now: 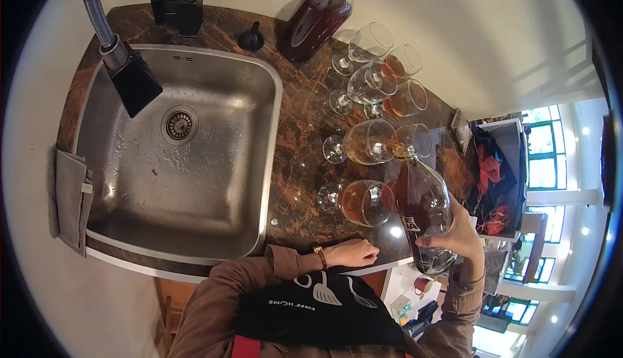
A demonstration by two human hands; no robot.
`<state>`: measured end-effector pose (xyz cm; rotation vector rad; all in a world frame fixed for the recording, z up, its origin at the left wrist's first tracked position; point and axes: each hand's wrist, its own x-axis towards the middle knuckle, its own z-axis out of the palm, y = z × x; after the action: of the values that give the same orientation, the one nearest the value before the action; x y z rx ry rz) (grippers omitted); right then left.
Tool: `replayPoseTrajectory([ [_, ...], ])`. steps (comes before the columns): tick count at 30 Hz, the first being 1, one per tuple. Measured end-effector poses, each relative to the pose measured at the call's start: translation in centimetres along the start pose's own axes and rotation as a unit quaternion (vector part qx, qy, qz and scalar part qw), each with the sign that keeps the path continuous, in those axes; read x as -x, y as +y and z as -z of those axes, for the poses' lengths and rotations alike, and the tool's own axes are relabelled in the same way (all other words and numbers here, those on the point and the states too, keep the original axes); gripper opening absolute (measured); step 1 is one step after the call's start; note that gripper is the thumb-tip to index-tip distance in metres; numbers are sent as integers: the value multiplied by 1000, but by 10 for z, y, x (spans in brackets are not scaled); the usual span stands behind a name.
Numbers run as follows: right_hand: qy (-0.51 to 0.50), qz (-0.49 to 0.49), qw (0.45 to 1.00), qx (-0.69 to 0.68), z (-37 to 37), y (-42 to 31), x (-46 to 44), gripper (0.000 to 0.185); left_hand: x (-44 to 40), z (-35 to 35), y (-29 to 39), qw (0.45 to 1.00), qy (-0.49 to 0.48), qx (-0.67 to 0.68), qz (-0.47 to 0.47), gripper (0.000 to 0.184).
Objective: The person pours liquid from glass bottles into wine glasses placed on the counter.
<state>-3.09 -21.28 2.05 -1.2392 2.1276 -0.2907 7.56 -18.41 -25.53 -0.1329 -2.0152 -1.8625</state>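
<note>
My right hand (454, 236) is wrapped around a clear glass bottle (425, 196) holding reddish-brown drink. The bottle is tipped, its neck at the rim of a stemmed wine glass (363, 143) with amber liquid in it. Nearer to me stands another wine glass (360, 201), partly filled with the same reddish drink. My left hand (354, 253) rests as a loose fist on the front edge of the countertop (298, 163), with nothing visible in it.
Several more wine glasses (373, 80) stand toward the wall, some with drink in them. Behind them is a large dark red bottle (316, 24). On the left are a steel sink (175, 183), a black faucet head (135, 84) and a grey cloth (70, 196) over the edge.
</note>
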Motion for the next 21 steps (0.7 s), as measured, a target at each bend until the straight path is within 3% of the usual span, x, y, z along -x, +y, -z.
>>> replayPoseTrajectory([
  [21, -2, 14, 999, -45, 3, 0, -2, 95, -1, 2, 3, 1000, 6, 19, -6, 24],
])
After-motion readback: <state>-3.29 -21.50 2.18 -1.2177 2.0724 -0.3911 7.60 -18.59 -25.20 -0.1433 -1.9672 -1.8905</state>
